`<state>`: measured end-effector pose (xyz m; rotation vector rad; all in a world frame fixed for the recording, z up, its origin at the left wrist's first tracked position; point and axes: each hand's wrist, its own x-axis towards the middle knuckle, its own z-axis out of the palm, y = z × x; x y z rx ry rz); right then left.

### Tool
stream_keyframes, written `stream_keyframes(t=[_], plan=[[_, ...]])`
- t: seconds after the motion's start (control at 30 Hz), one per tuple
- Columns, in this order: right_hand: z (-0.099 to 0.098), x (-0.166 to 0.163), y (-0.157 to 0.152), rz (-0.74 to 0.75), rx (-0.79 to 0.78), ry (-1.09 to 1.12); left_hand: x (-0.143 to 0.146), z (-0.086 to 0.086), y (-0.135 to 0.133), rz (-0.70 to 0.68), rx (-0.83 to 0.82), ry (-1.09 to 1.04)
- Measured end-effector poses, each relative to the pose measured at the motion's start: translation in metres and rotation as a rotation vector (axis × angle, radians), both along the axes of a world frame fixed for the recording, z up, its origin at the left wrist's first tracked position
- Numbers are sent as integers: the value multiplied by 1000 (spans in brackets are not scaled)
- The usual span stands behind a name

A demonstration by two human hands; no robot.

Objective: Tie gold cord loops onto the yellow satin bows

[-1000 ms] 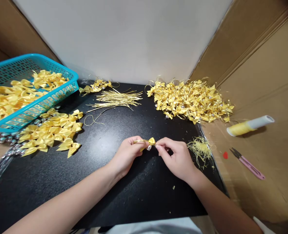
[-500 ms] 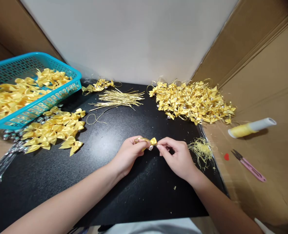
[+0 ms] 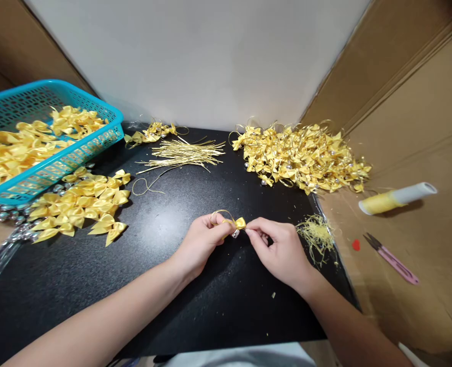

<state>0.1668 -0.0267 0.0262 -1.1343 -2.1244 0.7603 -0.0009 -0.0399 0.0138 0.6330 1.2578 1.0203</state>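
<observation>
My left hand (image 3: 200,243) pinches a small yellow satin bow (image 3: 240,223) with a gold cord loop and a tiny silver bell under it, just above the black mat (image 3: 165,285). My right hand (image 3: 280,250) is closed in a pinch at the bow's right side, fingertips touching it. Both hands meet at the middle of the mat. Whatever the right fingers grip is too small to make out.
A turquoise basket (image 3: 53,163) of yellow bows stands at the left, with loose bows (image 3: 84,204) and silver bells (image 3: 11,216) beside it. Gold cord pieces (image 3: 183,153) lie at the back, finished bows (image 3: 302,158) back right. Thread scraps (image 3: 316,234), a yellow thread spool (image 3: 396,198) and pink snips (image 3: 392,259) lie right.
The gold cord at my left fingers has risen into a rounder loop above the bow. The hands stay in nearly the same place.
</observation>
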Motion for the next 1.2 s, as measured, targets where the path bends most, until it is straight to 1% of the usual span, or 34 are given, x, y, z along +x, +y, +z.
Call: stream_keyframes(t=[0.33,0.5,0.77,1.07,1.2], plan=[[-2,-2,0,-8,-36,43,0,1,1,-2,-6,18],[-2,-1,-1,-34,-74,79,0,1,-1,16,-1,-23],[0,-1,0,-43,-64,82,-1,-1,-1,25,-22,-19],[2,2,2,27,-23,22,-2,-2,-1,14,-18,-53],[2,2,2,29,-6,24,-2,-2,0,7,-35,-47]])
